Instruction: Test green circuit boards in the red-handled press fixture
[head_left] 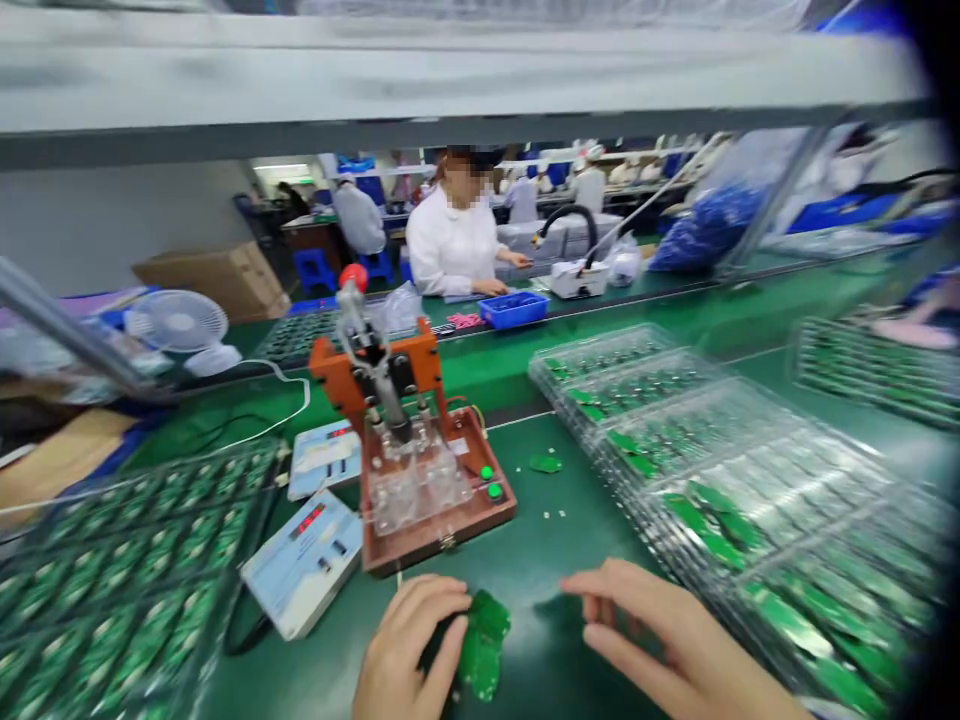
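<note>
My left hand (409, 650) grips a small green circuit board (484, 645) at the near edge of the green mat. To its right my right hand (667, 640) hovers just apart from the board, fingers spread and holding nothing. Straight ahead stands a brown and orange lever test fixture (416, 470) with a red knob and two green buttons. A single loose green board (545, 463) lies on the mat to the fixture's right.
Clear trays of green boards (720, 470) stack on the right, and more trays (112, 590) lie at left. Two pale blue meter boxes (304, 560) sit left of the fixture. A white fan (180, 325) stands far left. A co-worker in white (454, 245) sits across the bench by a blue bin (514, 308).
</note>
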